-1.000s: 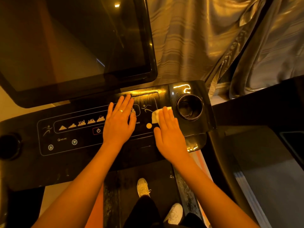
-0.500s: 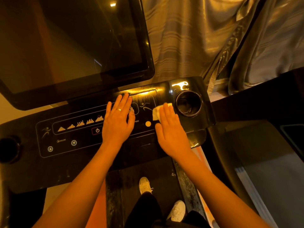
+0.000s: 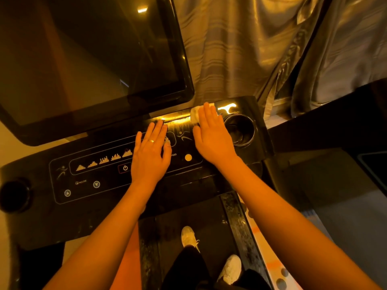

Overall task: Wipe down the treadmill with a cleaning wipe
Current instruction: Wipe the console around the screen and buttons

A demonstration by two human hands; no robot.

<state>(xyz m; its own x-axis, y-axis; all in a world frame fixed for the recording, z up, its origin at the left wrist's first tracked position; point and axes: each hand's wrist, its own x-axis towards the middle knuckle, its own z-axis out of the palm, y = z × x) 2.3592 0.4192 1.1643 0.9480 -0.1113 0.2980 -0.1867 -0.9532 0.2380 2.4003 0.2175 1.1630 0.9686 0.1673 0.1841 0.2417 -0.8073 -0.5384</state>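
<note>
The right hand (image 3: 211, 135), fingers straight together, presses the wipe (image 3: 194, 115) flat. The left hand (image 3: 149, 155) (fingers slightly spread) lies on the console (image 3: 41, 216); I fear it triggers the power button (image 3: 125, 168)

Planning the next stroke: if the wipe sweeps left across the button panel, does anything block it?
Yes: the left hand lies flat on the button panel, directly left of the right hand pressing the wipe, its fingertips reaching the glossy back strip. It would probably need to lift first.
</note>
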